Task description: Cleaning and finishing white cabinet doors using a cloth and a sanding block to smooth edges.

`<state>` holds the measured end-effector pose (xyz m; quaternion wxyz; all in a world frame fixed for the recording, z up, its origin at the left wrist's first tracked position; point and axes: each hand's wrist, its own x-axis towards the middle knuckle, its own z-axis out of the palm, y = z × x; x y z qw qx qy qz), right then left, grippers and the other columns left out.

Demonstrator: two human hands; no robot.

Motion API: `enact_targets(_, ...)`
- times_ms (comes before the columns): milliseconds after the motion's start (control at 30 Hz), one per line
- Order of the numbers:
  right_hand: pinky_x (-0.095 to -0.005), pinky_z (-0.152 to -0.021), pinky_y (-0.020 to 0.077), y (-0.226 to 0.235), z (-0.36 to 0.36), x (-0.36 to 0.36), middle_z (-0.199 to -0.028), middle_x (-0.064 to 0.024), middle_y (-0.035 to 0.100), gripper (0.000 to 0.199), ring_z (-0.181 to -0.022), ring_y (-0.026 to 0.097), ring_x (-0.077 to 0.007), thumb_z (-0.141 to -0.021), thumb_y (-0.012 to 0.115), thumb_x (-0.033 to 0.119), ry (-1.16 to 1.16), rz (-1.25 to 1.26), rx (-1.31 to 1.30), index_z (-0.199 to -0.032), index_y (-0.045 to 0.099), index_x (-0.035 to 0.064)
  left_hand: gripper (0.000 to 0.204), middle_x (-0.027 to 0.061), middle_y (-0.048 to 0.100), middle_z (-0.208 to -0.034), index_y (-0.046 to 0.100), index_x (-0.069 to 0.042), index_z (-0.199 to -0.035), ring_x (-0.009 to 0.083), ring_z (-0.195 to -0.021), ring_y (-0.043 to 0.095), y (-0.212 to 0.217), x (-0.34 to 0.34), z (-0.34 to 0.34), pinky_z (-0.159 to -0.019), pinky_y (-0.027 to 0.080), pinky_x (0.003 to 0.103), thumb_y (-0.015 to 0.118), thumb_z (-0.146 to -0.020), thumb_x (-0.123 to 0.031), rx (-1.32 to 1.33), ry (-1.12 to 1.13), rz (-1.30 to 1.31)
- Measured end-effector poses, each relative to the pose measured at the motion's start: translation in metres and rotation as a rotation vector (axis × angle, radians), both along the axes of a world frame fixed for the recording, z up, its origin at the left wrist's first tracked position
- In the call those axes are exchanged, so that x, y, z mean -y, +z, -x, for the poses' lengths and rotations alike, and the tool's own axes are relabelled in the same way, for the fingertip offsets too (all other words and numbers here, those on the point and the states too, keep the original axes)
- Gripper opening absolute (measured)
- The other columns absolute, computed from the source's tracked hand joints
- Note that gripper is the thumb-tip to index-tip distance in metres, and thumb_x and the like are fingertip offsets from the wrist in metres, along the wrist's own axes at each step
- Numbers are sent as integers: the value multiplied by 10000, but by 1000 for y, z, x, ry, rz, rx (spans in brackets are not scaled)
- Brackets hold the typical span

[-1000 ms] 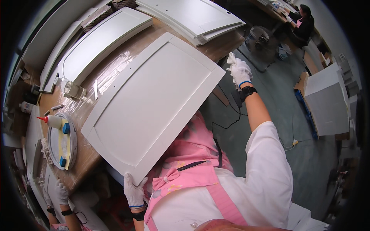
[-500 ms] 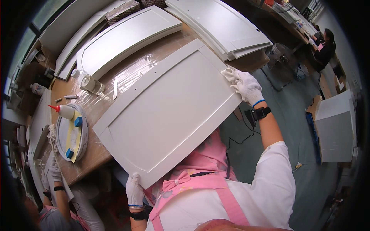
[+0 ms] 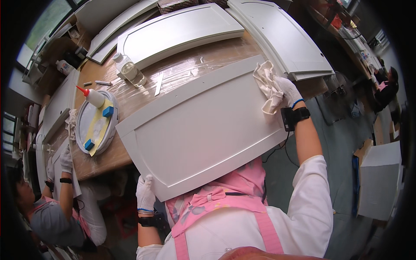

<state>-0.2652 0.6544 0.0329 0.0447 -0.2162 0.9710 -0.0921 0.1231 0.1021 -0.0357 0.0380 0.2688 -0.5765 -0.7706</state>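
Observation:
A white cabinet door panel (image 3: 203, 125) with a raised frame rests tilted across the table's near edge and reaches toward my pink apron. My left hand (image 3: 145, 193), in a white knit glove, is closed on the panel's near left corner. Over the panel's right end, my gloved right hand (image 3: 289, 92) grips a crumpled off-white cloth (image 3: 268, 86), which hangs loosely above or against the surface. The cloth hides part of my right fingers. Two small holes show along the panel's far frame strip.
On the film-covered table (image 3: 173, 82) are a clear bottle (image 3: 132, 73), a red-tipped glue bottle (image 3: 94, 98) on a round lid (image 3: 113, 125), and blue blocks (image 3: 107, 112). Stacked white panels (image 3: 182, 32) lie behind, more panels (image 3: 290, 39) at right. A co-worker (image 3: 56, 216) sits left.
My right hand has lifted the cloth from the panel's right edge, and the cloth now hangs open further in over the surface. My left hand stays at the corner. The view has shifted.

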Motion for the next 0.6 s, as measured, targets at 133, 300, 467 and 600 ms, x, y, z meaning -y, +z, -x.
enact_targets(133, -418, -778, 526, 32, -50, 28, -994, -181, 674, 215, -932, 648, -352, -952, 529, 229, -76, 334, 57, -1013, 629, 49, 310, 60, 637, -1139, 540, -28, -1241, 154, -1007, 604, 10, 12, -16, -901, 491, 308, 619, -966, -146, 66, 40, 125)
enact_targets(300, -315, -863, 530, 126, -109, 4, -1110, -148, 665, 348, -996, 651, -234, -991, 554, 186, -97, 541, -287, -1266, 566, -28, 395, 42, 629, -1163, 522, -46, -1269, 148, -1032, 594, 67, 18, -3, -927, 479, 306, 685, -917, -121, -203, 102, 40)
enact_targets(467, -299, -986, 486, 169, -131, -14, -1271, -104, 591, 378, -1123, 597, -206, -1060, 430, 221, -115, 1680, 42, -1356, 491, -6, 225, 19, 624, -981, 585, -69, -1094, 114, -960, 579, 107, 44, 61, -903, 473, 284, 632, -896, 26, -567, 106, 109)
enact_targets(600, -303, -1016, 471, 148, -147, -13, -1273, -102, 579, 396, -1165, 570, -195, -1071, 410, 288, -165, 1897, 96, -1355, 492, 24, 235, 11, 608, -1018, 560, -61, -1162, 111, -965, 567, 113, 37, 82, -924, 452, 258, 611, -935, -26, -554, 192, 362)
